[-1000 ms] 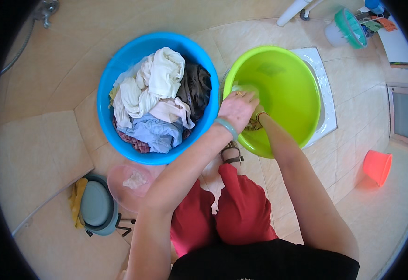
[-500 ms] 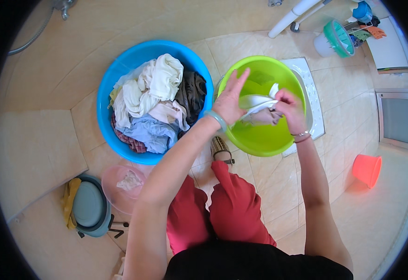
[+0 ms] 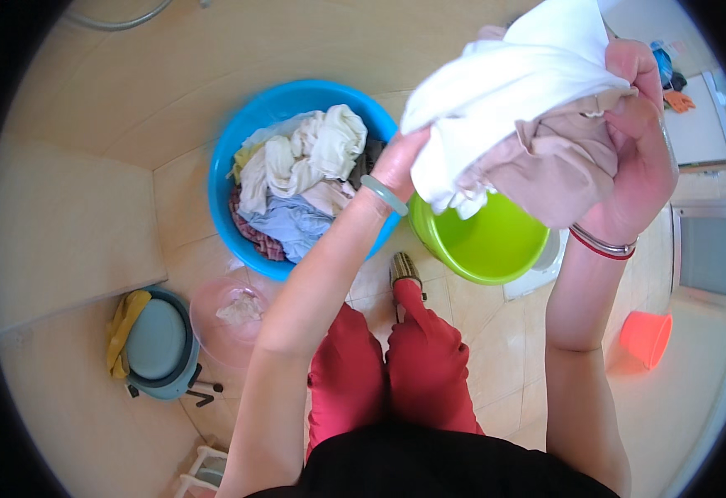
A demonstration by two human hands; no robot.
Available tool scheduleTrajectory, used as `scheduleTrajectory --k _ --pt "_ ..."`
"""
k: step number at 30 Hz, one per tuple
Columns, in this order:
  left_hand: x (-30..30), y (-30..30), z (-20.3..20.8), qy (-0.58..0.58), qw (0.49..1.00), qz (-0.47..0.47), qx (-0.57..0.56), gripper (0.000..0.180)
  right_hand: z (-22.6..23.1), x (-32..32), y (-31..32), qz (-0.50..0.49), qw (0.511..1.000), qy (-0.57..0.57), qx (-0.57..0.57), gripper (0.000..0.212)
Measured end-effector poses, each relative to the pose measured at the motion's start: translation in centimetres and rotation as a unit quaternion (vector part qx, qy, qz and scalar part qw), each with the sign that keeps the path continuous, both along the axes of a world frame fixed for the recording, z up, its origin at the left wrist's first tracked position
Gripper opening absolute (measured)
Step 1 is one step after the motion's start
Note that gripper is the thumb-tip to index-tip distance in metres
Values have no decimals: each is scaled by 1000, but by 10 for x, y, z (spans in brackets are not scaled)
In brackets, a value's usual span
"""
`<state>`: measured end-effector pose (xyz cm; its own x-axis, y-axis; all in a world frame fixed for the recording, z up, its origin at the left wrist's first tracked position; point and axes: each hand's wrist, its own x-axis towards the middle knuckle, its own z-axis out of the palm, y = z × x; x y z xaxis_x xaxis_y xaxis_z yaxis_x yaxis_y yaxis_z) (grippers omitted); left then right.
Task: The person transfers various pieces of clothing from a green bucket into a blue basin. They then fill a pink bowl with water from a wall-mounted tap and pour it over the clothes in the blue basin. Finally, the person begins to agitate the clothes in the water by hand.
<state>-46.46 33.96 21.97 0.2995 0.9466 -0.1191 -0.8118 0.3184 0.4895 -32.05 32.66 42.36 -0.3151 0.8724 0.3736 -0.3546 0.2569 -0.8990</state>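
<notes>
A bundled white-and-mauve garment (image 3: pixel 537 124) is lifted close to me, above the green basin (image 3: pixel 496 266). My right hand (image 3: pixel 641 158) is closed on its right side, with thumb and fingers on the mauve part near an edge. At its left side my left hand (image 3: pixel 399 162), with a pale green bangle on the wrist, holds the white part; the cloth covers its fingers. White fabric fans out over the top, and the mauve part hangs below in folds. The green basin stands on the floor, partly hidden behind the garment.
Left of the green basin is a blue basin (image 3: pixel 224 241) heaped with white, light blue, yellow and plaid clothes. A pink see-through basin (image 3: pixel 205 332) with a pale cloth and a grey-blue stool-like item (image 3: pixel 157 344) lie nearer left. An orange bucket (image 3: pixel 647 339) stands at right.
The garment has come up out of the green basin, toward me and to the right. My left hand, spread before, now has its fingers under the cloth. The garment looks more unfolded.
</notes>
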Motion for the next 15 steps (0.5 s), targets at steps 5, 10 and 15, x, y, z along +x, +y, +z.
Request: scheduleTrajectory --k 5,10,15 --pt "-97 -6 25 13 989 147 -8 45 -29 -74 -6 -22 999 43 -6 21" --pt "-197 -15 -5 86 963 232 -108 38 -122 -137 -12 -17 995 -42 -91 12" --pt "-296 10 -119 27 937 323 -130 36 -227 -205 -3 -14 982 -181 -51 19"
